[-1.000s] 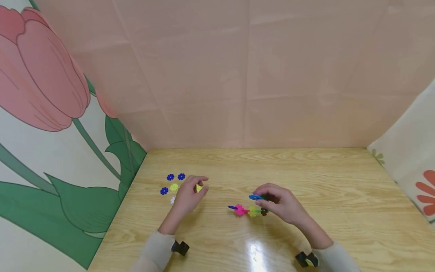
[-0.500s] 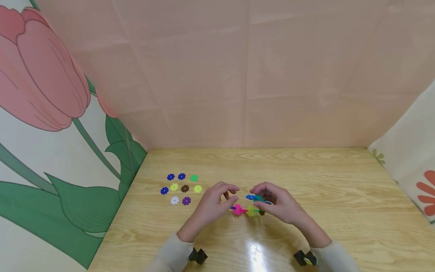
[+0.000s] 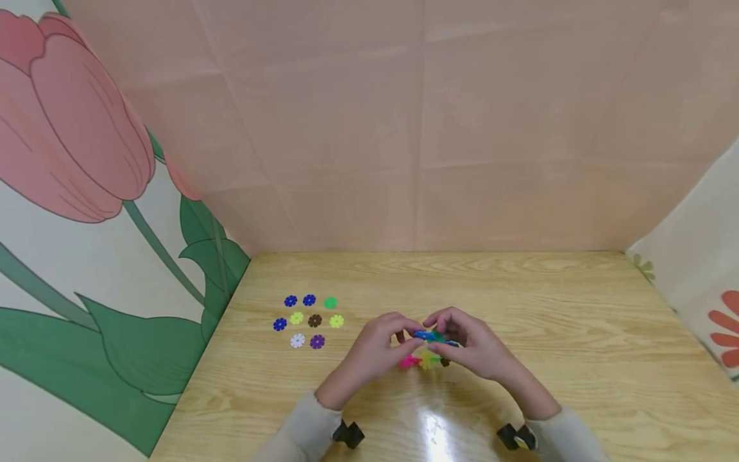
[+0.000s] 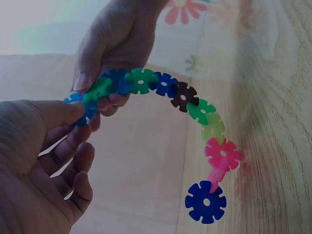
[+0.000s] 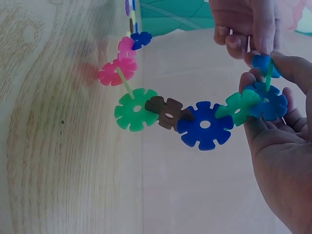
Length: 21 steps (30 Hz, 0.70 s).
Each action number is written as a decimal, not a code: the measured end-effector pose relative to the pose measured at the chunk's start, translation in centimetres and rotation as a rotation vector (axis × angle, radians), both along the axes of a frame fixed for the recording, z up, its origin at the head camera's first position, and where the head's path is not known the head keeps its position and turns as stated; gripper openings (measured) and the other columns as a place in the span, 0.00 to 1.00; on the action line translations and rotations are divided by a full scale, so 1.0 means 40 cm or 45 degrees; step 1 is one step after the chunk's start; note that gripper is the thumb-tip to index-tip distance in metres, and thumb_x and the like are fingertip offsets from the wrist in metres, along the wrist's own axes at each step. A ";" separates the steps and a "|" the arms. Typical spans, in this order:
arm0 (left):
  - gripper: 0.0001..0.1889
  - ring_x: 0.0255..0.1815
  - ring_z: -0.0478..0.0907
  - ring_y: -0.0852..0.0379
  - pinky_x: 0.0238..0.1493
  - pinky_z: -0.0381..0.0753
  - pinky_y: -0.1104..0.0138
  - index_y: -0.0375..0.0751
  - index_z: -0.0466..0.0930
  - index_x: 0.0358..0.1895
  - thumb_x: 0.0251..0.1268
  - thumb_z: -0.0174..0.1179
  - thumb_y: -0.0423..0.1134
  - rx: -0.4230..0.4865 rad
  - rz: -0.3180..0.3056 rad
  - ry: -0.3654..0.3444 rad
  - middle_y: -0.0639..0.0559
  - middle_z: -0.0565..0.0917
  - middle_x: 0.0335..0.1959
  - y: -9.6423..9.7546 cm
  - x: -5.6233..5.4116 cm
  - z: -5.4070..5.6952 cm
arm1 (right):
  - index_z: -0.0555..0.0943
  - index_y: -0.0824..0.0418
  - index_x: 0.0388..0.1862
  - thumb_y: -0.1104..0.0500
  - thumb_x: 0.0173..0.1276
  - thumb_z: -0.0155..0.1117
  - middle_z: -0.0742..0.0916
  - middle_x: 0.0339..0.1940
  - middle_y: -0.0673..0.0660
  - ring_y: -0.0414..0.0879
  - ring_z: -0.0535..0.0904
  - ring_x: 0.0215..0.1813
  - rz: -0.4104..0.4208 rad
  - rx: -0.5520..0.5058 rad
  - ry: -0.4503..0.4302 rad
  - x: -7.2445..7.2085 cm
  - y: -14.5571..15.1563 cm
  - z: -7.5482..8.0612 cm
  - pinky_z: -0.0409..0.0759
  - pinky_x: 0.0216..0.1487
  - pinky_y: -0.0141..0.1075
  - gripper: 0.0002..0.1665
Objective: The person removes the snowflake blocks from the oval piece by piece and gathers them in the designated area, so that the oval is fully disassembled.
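Note:
A curved chain of interlocking plastic snowflake discs (image 4: 195, 200) hangs between and below the hands. It runs from a dark blue end disc through pink, yellow-green, green, brown and blue ones. In the head view, the left hand (image 3: 378, 346) has come up against the right hand (image 3: 476, 346). In the left wrist view, its thumb and index finger pinch the light blue end disc (image 4: 89, 111). The right hand grips the chain just beside that, at a green disc (image 4: 100, 92) and a blue disc (image 5: 274, 105). The right fingertips are partly hidden behind the discs.
Loose snowflake discs lie flat on the left of the wooden table (image 3: 577, 321): several dark blue (image 3: 280, 324) and yellow ones (image 3: 337, 321), a green (image 3: 330, 302), a brown, a white (image 3: 297, 345) and a purple one. A pink backdrop (image 3: 346, 128) stands behind.
The left hand has moved right, from over the loose discs to the chain's end, and now pinches the light blue disc there. The right hand has stayed nearly in place, holding the chain.

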<state>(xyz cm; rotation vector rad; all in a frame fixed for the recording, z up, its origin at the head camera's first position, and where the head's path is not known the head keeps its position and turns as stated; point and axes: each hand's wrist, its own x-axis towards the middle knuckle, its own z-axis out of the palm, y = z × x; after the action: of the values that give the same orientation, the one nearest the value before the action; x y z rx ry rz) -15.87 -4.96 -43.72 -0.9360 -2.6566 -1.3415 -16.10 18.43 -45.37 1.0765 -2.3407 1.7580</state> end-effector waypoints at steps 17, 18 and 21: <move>0.05 0.36 0.73 0.68 0.36 0.79 0.72 0.48 0.88 0.43 0.71 0.65 0.43 -0.008 0.036 0.165 0.61 0.82 0.39 0.010 -0.006 -0.004 | 0.81 0.60 0.55 0.65 0.66 0.72 0.89 0.48 0.50 0.41 0.85 0.48 -0.173 0.192 0.210 0.018 0.003 -0.009 0.85 0.52 0.40 0.20; 0.05 0.36 0.73 0.68 0.36 0.79 0.72 0.48 0.88 0.43 0.71 0.65 0.43 0.001 0.038 0.164 0.61 0.82 0.39 0.011 -0.007 -0.006 | 0.81 0.60 0.55 0.65 0.66 0.73 0.89 0.47 0.50 0.41 0.85 0.48 -0.185 0.199 0.221 0.019 0.004 -0.009 0.85 0.51 0.41 0.19; 0.05 0.37 0.74 0.67 0.36 0.79 0.72 0.48 0.88 0.43 0.70 0.66 0.42 0.028 0.039 0.153 0.61 0.83 0.40 0.012 -0.008 -0.008 | 0.82 0.59 0.56 0.65 0.66 0.72 0.90 0.47 0.50 0.41 0.86 0.47 -0.199 0.207 0.232 0.020 0.006 -0.010 0.85 0.51 0.40 0.20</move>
<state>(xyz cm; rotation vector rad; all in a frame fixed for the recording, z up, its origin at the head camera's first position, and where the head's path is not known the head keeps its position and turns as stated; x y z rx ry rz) -16.20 -4.47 -44.05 -0.9380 -2.5515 -1.2629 -15.29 18.67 -45.77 0.9933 -2.4131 1.3771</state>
